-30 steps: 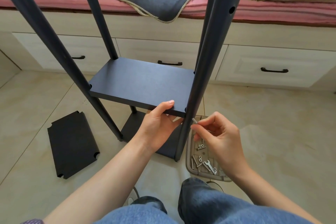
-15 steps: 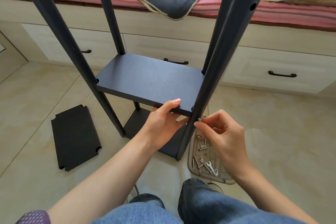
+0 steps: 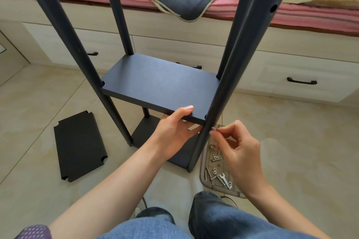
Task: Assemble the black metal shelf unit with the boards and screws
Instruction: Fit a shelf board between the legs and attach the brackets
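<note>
Both bare forearms reach forward from the lower edge of the view, over knees in blue jeans. The left hand [image 3: 172,132] is raised palm-up with its thumb [image 3: 184,109] laid flat on top of the board's near edge and its fingers curled beneath. The right hand [image 3: 238,146] is held just to the right, thumb and forefinger pinched together on a small silver screw [image 3: 213,128], the other fingers loosely curled.
</note>
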Demonstrator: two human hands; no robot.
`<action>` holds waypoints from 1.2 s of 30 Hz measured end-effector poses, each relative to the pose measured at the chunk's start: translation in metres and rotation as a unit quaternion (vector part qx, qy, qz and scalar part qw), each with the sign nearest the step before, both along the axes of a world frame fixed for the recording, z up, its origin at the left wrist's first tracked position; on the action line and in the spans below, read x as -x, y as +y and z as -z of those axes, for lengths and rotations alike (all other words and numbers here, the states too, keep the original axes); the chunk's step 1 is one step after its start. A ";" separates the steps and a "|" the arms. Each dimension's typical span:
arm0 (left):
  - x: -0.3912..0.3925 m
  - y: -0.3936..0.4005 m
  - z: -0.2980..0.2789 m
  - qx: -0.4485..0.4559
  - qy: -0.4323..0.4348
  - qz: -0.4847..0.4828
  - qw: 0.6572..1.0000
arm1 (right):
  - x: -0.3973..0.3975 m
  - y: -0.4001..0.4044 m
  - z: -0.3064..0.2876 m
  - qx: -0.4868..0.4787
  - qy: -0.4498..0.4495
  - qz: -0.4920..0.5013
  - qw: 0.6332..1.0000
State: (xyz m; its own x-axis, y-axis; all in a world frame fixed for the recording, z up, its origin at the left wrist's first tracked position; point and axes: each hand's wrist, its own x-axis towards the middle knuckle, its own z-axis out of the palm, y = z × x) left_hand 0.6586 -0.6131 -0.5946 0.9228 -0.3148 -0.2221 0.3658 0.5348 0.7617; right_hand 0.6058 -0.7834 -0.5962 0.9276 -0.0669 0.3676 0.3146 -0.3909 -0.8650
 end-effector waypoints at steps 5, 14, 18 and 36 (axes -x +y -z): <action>0.000 0.000 0.000 -0.002 0.001 0.003 1.000 | -0.002 0.002 0.003 0.041 -0.059 0.002 0.997; 0.001 0.000 -0.001 -0.004 0.004 0.004 1.000 | -0.004 0.006 -0.006 -0.017 0.018 0.002 1.000; 0.001 0.001 0.000 0.004 -0.002 0.005 1.000 | 0.001 -0.001 -0.007 -0.031 0.061 -0.026 0.997; -0.002 -0.001 0.002 -0.001 0.006 0.012 1.000 | 0.002 -0.001 -0.005 -0.086 0.084 -0.014 0.993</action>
